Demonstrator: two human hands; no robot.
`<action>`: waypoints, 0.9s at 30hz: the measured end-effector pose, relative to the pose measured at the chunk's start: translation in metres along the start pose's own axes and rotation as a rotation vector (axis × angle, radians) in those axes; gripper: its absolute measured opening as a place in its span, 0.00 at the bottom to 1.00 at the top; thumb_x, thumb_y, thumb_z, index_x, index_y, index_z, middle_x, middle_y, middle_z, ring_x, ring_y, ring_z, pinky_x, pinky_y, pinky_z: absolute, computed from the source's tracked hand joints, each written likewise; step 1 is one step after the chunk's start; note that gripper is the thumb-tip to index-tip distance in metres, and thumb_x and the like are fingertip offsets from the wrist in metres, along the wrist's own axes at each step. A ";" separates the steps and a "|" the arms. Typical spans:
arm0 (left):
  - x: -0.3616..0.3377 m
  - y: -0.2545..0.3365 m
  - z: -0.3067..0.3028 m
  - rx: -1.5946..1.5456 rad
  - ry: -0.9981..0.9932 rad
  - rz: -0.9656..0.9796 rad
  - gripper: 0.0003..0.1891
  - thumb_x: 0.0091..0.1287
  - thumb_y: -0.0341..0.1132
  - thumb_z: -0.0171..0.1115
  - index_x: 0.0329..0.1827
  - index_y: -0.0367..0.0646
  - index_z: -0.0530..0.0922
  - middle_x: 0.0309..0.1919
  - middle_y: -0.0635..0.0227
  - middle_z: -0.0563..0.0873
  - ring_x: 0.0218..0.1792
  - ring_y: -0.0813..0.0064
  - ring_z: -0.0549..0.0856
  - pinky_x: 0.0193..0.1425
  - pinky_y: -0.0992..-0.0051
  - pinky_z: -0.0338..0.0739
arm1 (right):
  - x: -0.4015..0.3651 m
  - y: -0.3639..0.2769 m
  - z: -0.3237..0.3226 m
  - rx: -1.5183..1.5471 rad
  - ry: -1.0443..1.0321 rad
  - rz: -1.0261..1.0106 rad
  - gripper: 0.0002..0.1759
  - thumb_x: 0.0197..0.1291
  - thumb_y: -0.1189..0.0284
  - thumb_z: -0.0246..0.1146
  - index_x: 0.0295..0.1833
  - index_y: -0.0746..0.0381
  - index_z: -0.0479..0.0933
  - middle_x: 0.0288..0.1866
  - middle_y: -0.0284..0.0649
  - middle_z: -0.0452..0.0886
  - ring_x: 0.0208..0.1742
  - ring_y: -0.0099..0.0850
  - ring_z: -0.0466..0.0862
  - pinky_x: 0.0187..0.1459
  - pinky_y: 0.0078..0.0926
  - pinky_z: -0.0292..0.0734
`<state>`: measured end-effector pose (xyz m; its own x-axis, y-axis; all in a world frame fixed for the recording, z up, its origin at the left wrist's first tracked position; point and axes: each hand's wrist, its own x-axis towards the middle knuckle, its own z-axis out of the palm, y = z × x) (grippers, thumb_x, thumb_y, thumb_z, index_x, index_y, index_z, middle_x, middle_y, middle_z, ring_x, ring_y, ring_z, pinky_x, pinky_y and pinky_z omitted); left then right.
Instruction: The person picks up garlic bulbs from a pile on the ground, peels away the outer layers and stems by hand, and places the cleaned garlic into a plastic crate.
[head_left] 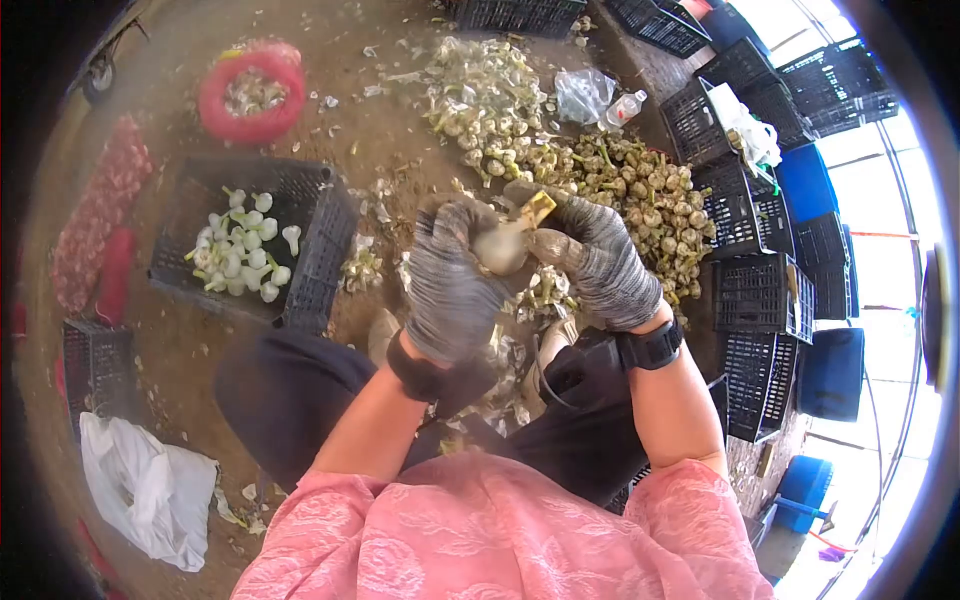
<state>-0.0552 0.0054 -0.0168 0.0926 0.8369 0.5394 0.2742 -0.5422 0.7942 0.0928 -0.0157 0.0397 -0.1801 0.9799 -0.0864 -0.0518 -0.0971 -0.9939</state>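
A pale garlic bulb (502, 250) with a yellowish stalk is held up between my two gloved hands, in front of my knees. My left hand (452, 268), partly smeared by motion, is closed against the bulb's left side. On the other side, my right hand (597, 248) is closed too, its thumb and fingers around the stalk end. Beyond the hands lies a heap of unpeeled garlic bulbs (640, 195) with brownish skins. Peeled white bulbs (242, 245) lie in a black plastic crate (318, 245) to my left.
Loose garlic skins and stalks (480, 90) are piled farther ahead. A clear bottle (626, 108) lies beside a plastic bag (583, 94). Stacked black crates (755, 295) line the right side. At left are a pink net bag (252, 92), filled red netting (98, 215) and a white sack (150, 490).
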 end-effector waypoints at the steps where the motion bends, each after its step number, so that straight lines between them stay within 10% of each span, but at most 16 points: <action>1: 0.001 0.000 -0.001 0.008 0.023 -0.012 0.28 0.31 0.43 0.77 0.33 0.41 0.71 0.31 0.63 0.74 0.34 0.63 0.74 0.41 0.67 0.70 | 0.000 -0.001 0.001 0.000 0.000 0.003 0.21 0.55 0.71 0.62 0.55 0.66 0.71 0.43 0.34 0.78 0.44 0.19 0.75 0.48 0.18 0.70; 11: -0.003 -0.006 0.002 -0.138 -0.069 -0.086 0.30 0.31 0.41 0.79 0.36 0.42 0.71 0.34 0.66 0.76 0.36 0.72 0.75 0.41 0.74 0.72 | -0.003 0.000 -0.015 -0.394 0.056 -0.019 0.19 0.53 0.73 0.63 0.50 0.68 0.73 0.38 0.34 0.80 0.38 0.20 0.76 0.44 0.20 0.73; 18: 0.001 -0.016 -0.001 -0.879 -0.217 -0.215 0.27 0.47 0.30 0.72 0.51 0.41 0.70 0.43 0.66 0.77 0.42 0.77 0.78 0.46 0.75 0.76 | -0.010 -0.001 -0.017 -0.193 0.119 -0.016 0.16 0.52 0.75 0.63 0.48 0.69 0.75 0.37 0.37 0.81 0.39 0.20 0.78 0.43 0.20 0.74; 20: 0.002 -0.020 -0.004 -1.384 -0.422 -0.665 0.26 0.54 0.37 0.66 0.55 0.40 0.68 0.44 0.64 0.78 0.42 0.74 0.79 0.46 0.74 0.77 | -0.010 -0.003 -0.017 -0.225 0.126 -0.020 0.16 0.53 0.75 0.63 0.48 0.69 0.75 0.37 0.37 0.81 0.39 0.20 0.78 0.43 0.19 0.74; 24: 0.007 -0.011 -0.009 -1.478 -0.221 -0.822 0.26 0.58 0.39 0.63 0.57 0.38 0.66 0.45 0.61 0.77 0.42 0.71 0.79 0.45 0.72 0.77 | -0.011 -0.006 -0.015 -0.279 0.075 -0.022 0.15 0.54 0.76 0.61 0.47 0.69 0.75 0.37 0.38 0.81 0.38 0.21 0.79 0.42 0.19 0.74; 26: 0.003 -0.021 -0.004 -0.831 -0.236 -0.476 0.27 0.58 0.37 0.63 0.58 0.38 0.65 0.46 0.62 0.77 0.44 0.72 0.79 0.47 0.74 0.77 | -0.013 -0.007 -0.014 -0.212 0.094 0.023 0.14 0.54 0.76 0.61 0.47 0.68 0.75 0.37 0.38 0.81 0.37 0.22 0.79 0.41 0.19 0.74; 27: 0.002 -0.021 -0.007 -1.013 -0.260 -0.552 0.27 0.58 0.35 0.63 0.59 0.38 0.65 0.47 0.62 0.77 0.45 0.73 0.78 0.47 0.75 0.76 | -0.013 -0.009 -0.014 -0.183 0.058 0.006 0.14 0.54 0.77 0.60 0.47 0.68 0.75 0.37 0.38 0.81 0.38 0.22 0.79 0.42 0.18 0.74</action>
<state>-0.0676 0.0185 -0.0306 0.4238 0.9028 0.0739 -0.5351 0.1837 0.8246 0.1094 -0.0256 0.0484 -0.1229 0.9882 -0.0910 0.1292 -0.0750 -0.9888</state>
